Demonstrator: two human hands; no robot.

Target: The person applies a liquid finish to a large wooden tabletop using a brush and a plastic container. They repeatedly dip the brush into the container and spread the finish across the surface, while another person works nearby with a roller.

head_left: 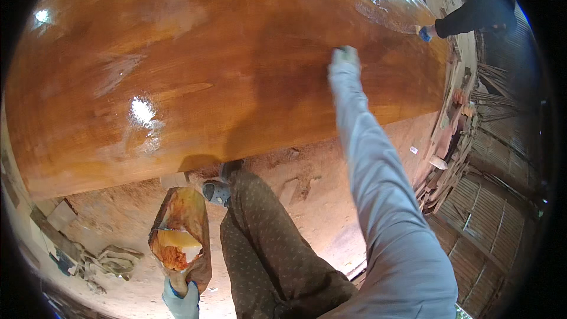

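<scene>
A large wooden slab (277,65) with a glossy orange-brown coat fills the upper part of the view. Over its middle right is my right hand (345,59), in a pale glove, fingers curled and smeared by motion; whatever they hold is hidden. My left hand (182,303), also gloved, grips the handle of a cut-open jug (201,207) low on the left. The jug is stained orange-brown and holds yellow-orange liquid (177,238). It hangs in front of the slab's near edge.
At the far right, a co-worker's blue-gloved hand (425,33) and dark sleeve (472,18) reach the slab's edge. Wood scraps (443,168) lie along the right. Crumpled cloth or sacking (118,261) lies on the dusty floor (325,201) at lower left. My shoe (216,192) stands near the slab.
</scene>
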